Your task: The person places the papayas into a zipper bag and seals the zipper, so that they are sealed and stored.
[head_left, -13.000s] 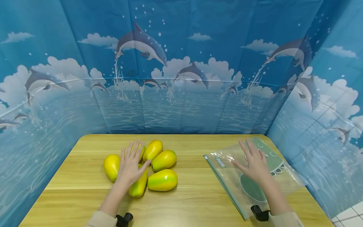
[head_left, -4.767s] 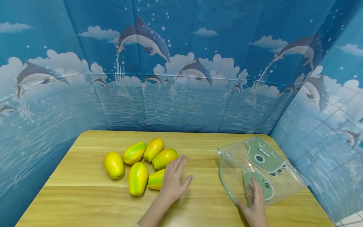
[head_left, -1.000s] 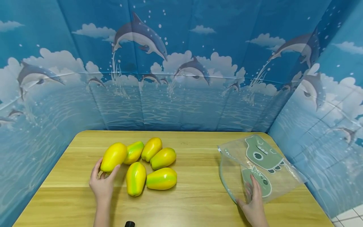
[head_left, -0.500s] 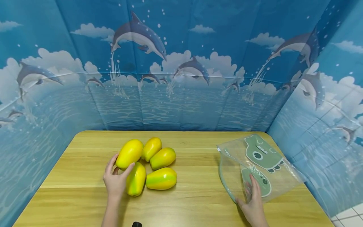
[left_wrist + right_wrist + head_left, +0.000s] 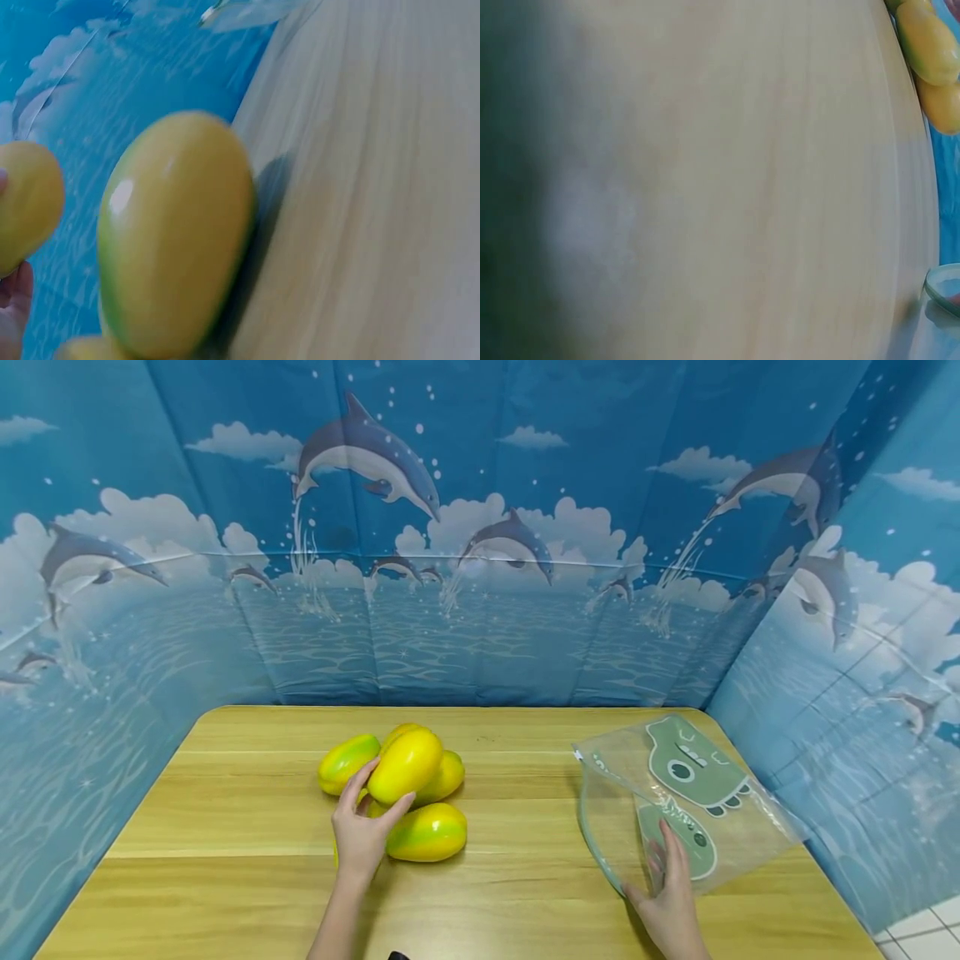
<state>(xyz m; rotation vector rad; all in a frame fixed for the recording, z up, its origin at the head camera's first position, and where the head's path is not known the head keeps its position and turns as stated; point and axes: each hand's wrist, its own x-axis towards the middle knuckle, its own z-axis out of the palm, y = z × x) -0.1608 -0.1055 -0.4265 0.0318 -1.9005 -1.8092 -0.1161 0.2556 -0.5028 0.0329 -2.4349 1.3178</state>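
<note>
Counter [image 5: 525,902], wood-grain; dolphin-print curtain [image 5: 480,635] behind. Loose fruits [image 5: 427,832], yellow-green, clustered, partly screened by the left hand [image 5: 363,839]. Held fruit [image 5: 406,766]: glossy yellow, tilted above the cluster, pinched by that hand. Clear bag [image 5: 701,768], green cartoon print, mouth gaping; right hand [image 5: 670,906] apparently gripping its rim.

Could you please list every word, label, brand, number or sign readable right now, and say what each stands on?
No text can be read.
Plastic bag: pale marks near its upper left corner, too small and distorted to read.
Yellow fruits: no lettering visible.
Dolphin curtain: no lettering visible.
</note>
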